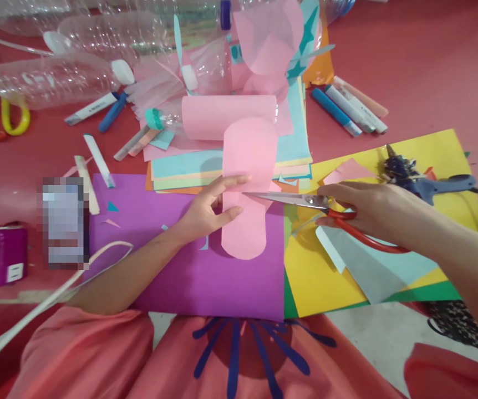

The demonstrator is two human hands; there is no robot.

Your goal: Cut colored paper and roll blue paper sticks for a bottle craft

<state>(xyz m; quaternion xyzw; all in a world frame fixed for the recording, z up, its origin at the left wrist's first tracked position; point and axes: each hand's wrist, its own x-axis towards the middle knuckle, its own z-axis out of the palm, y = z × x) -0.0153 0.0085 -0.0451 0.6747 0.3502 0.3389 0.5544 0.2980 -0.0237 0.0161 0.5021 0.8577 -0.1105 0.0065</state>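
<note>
In the head view my left hand [218, 205] pinches the left edge of a pink paper cutout [249, 149] with rounded ends. My right hand [359, 210] grips red-handled scissors [314, 200], whose blades point left and lie across the middle of the cutout. The lower half of the cutout is over a purple sheet [172, 277]. Just behind it, a plastic bottle wrapped in pink paper [206, 116] lies on its side with a teal cap. Under my right hand is a folded pale blue paper [380, 266].
Several clear plastic bottles [56, 80] lie at the back left. Markers [339, 111] are grouped on the right. A blue glue gun [426, 180] with a cord rests on yellow paper [326, 288]. Yellow-and-red-handled scissors [14, 116] and a blurred-out phone [65, 221] are at the left.
</note>
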